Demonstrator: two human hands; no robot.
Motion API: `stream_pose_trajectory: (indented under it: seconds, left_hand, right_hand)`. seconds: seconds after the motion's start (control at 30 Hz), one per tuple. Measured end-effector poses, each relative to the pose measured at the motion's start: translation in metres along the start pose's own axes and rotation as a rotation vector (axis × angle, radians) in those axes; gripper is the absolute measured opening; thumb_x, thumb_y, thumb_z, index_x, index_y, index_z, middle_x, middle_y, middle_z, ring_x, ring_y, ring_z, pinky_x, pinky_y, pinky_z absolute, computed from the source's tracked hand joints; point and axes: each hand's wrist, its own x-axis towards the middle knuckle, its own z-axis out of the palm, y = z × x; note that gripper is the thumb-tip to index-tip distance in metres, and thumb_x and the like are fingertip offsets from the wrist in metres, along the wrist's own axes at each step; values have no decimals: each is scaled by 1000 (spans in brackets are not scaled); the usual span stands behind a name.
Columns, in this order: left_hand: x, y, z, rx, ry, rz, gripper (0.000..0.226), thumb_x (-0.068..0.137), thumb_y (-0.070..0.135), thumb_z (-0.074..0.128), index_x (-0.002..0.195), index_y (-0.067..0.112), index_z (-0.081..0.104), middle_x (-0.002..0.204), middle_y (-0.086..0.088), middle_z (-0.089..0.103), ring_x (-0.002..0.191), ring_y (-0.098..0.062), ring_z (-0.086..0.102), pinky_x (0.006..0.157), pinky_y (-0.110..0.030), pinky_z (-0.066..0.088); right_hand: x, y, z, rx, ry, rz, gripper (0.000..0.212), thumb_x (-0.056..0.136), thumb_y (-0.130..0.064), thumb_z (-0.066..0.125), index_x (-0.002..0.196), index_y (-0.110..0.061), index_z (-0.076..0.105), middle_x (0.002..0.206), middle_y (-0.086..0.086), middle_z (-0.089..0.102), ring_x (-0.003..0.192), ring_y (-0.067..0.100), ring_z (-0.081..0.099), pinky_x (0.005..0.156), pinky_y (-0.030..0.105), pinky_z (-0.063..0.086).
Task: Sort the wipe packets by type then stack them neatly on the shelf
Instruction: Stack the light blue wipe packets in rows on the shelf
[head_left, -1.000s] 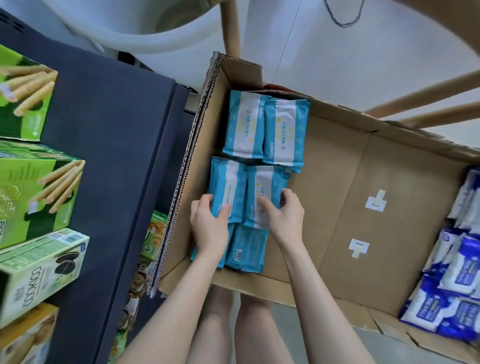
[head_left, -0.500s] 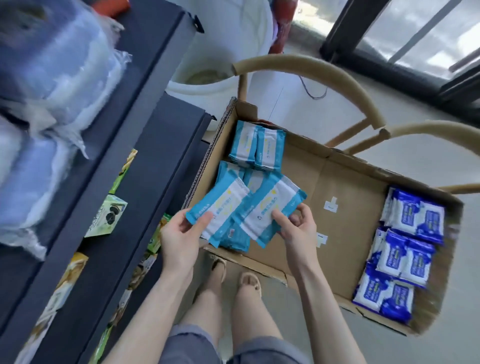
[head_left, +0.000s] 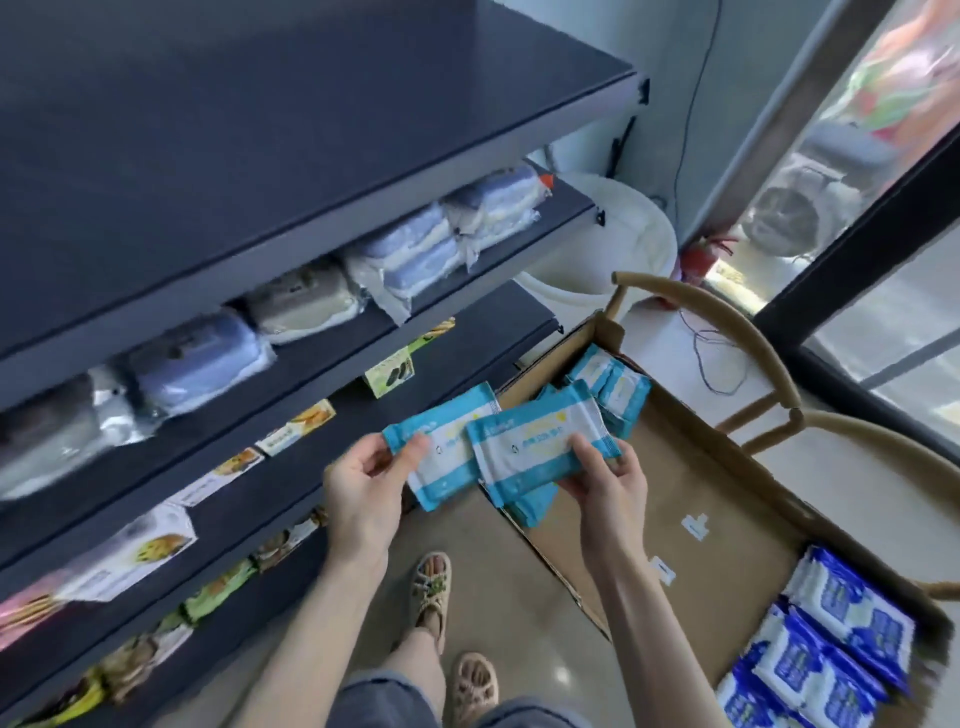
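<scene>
Left hand (head_left: 361, 486) and right hand (head_left: 605, 480) each grip a teal packet (head_left: 535, 449), overlapping over the box (head_left: 701, 467) edge

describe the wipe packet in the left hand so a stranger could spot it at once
Find the open cardboard box beside the dark shelf unit, then the two hands at its shelf-side edge. The left hand holds a teal-and-white wipe packet, nearer the shelves. Its twin in the right hand overlaps its right edge.
</scene>
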Motion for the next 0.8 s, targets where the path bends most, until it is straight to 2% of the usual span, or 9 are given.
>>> stream_pose_trajectory:
  seconds: [0.07, 0.13, 0.17, 0.27, 0.4, 0.47, 0.53, 0.67, 0.8]
  left_hand:
    - [-5, 22, -29, -9, 75, 67, 9, 79, 16, 74, 83, 9, 69, 84, -3, 73, 80, -16, 68, 69, -33, 56]
    - [-8, 46, -60, -15, 154, 140, 7, 79, 16, 74, 82, 10, 70, 83, -2, 73, 79, -15, 65, 73, -35, 53]
    - [-9, 58, -76, -28, 189, 175, 4, 80, 14, 73, 83, 12, 71, 82, 1, 73, 79, -13, 66, 73, -32, 53]
    - [-13, 93, -130, -56, 286, 279, 2, 82, 14, 70, 83, 16, 70, 79, 6, 73, 77, -9, 65, 64, -21, 52]
    - [-17, 132, -218, -26, 416, 410, 2, 84, 15, 69, 82, 15, 70, 81, 1, 72, 76, -9, 64, 69, -30, 51]
    - [-19, 144, -263, -5, 470, 456, 5, 84, 15, 69, 83, 11, 70, 77, 1, 72, 71, -6, 63, 61, -27, 51]
    - [-19, 154, -307, 18, 510, 485, 4, 84, 12, 69, 82, 9, 70, 72, 5, 71, 66, -1, 62, 54, -19, 50]
    - [-9, 171, -387, 69, 545, 509, 5, 83, 11, 69, 82, 16, 71, 77, 6, 72, 70, -1, 64, 57, -19, 52]
    - [11, 184, -452, 94, 546, 481, 12, 85, 8, 67, 80, 18, 70, 76, 8, 73, 74, -1, 67, 57, -19, 52]
  right_hand:
    - [-13, -10, 29, -35, -86, -24, 19, 88, -12, 64, 104, -9, 55, 89, 8, 69, 73, 18, 66, 66, 27, 53]
    - [-26, -21, 64, -50, -201, -69, 13, 88, -11, 65, 96, -9, 55, 78, 5, 70, 65, 17, 65, 64, 29, 53]
    - [-34, -26, 83, -52, -251, -94, 11, 87, -10, 65, 92, -8, 55, 74, 3, 70, 63, 16, 65, 62, 28, 54]
    - [-64, -35, 143, -41, -396, -144, 10, 88, -7, 64, 89, -7, 54, 76, 1, 69, 74, 15, 67, 63, 22, 55]
    - [-113, -29, 226, -93, -603, -207, 14, 87, -8, 65, 96, -7, 54, 88, 2, 70, 85, 16, 69, 65, 22, 55]
    - [-140, -17, 266, -119, -665, -235, 20, 87, -7, 65, 103, -7, 53, 95, 5, 68, 87, 16, 70, 66, 23, 56]
    - [-166, -2, 301, -142, -707, -259, 25, 86, -6, 65, 108, -9, 54, 98, 5, 68, 88, 14, 70, 66, 23, 56]
    - [-210, 29, 366, -160, -782, -278, 28, 87, -4, 65, 112, -11, 56, 100, 3, 69, 91, 12, 70, 64, 22, 56]
    - [-239, 55, 423, -206, -842, -269, 18, 87, -4, 64, 103, -9, 58, 100, 6, 70, 93, 17, 70, 68, 26, 57]
